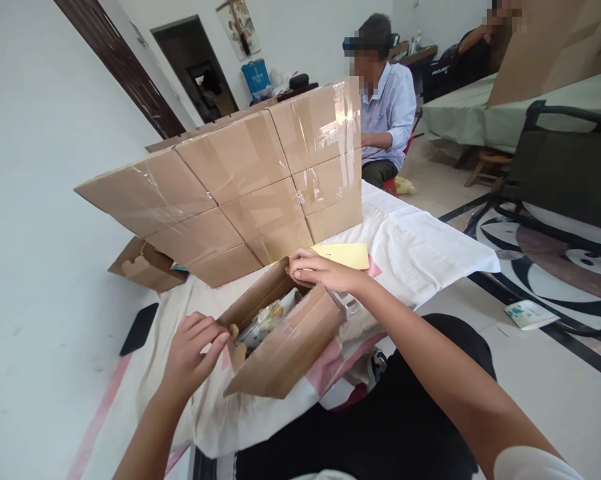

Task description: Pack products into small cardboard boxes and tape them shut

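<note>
An open-topped cardboard box [285, 353] sits slanted on the cloth-covered table in front of me. Inside lie things in clear plastic wrapping [268, 319], some greyish and some yellowish; I cannot make out their kind. My left hand [193, 350] is at the box's near left end, with thumb and fingertips closing on its edge. Over the far right end, the fingers of my right hand [318, 269] curl round the cardboard rim. A white object [349, 303] partly shows beside the box, below my right wrist.
A taped cardboard partition [260, 193] stands behind the box. Yellow paper [348, 255] lies at its foot. On the left are a black phone-like slab [138, 329] and a smaller open carton [145, 265]. A co-worker [388, 107] sits beyond the partition.
</note>
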`<state>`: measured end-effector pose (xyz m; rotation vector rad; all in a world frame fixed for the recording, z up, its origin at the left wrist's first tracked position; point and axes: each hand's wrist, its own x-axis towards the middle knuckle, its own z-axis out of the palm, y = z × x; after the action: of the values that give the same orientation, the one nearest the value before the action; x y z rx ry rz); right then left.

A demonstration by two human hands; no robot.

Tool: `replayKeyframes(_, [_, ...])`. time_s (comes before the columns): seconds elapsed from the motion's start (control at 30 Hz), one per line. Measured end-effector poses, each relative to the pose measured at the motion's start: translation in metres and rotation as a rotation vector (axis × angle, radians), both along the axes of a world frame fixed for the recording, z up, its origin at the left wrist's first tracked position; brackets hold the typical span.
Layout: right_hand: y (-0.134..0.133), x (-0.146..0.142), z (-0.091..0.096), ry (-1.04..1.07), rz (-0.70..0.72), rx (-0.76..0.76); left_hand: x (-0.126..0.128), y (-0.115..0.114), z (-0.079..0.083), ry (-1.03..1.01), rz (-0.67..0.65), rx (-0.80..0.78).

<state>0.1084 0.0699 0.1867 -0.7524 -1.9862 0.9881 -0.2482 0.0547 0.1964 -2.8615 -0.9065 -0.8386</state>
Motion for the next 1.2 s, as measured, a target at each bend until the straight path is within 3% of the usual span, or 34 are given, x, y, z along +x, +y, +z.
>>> replayKeyframes(0.2, [0.004, -0.001, -0.016, -0.215, 0.039, 0.053, 0.010, -0.012, -0.017, 0.097, 0.111, 0.155])
replayKeyframes(0.37, [-0.001, -0.024, -0.031, -0.090, -0.175, 0.183, 0.005, -0.006, -0.025, -0.017, 0.297, 0.174])
replayKeyframes(0.43, [-0.006, -0.037, -0.036, -0.030, -0.281, 0.256, 0.001, -0.003, -0.024, 0.012, 0.305, 0.151])
replayKeyframes(0.63, [-0.024, -0.046, -0.040, 0.243, -0.485, 0.396, -0.019, -0.006, -0.012, 0.079, 0.067, -0.199])
replayKeyframes(0.7, [-0.030, -0.036, -0.035, 0.250, -0.457, 0.404, -0.023, -0.010, -0.012, 0.092, 0.084, -0.312])
replayKeyframes(0.87, [-0.045, -0.019, -0.020, 0.126, -0.182, 0.393, -0.023, -0.021, -0.016, -0.064, 0.245, -0.558])
replayKeyframes(0.93, [-0.048, -0.025, -0.020, 0.072, -0.207, 0.386, -0.022, -0.024, -0.017, -0.179, 0.232, -0.621])
replayKeyframes(1.0, [-0.048, -0.035, -0.026, 0.028, -0.333, 0.363, -0.019, -0.025, -0.016, -0.258, 0.208, -0.659])
replayKeyframes(1.1, [-0.041, -0.048, -0.036, -0.004, -0.482, 0.298, -0.009, -0.025, -0.013, -0.229, 0.289, -0.599])
replayKeyframes(1.2, [-0.032, -0.053, -0.041, -0.024, -0.491, 0.229, 0.005, -0.023, -0.010, -0.072, 0.396, -0.406])
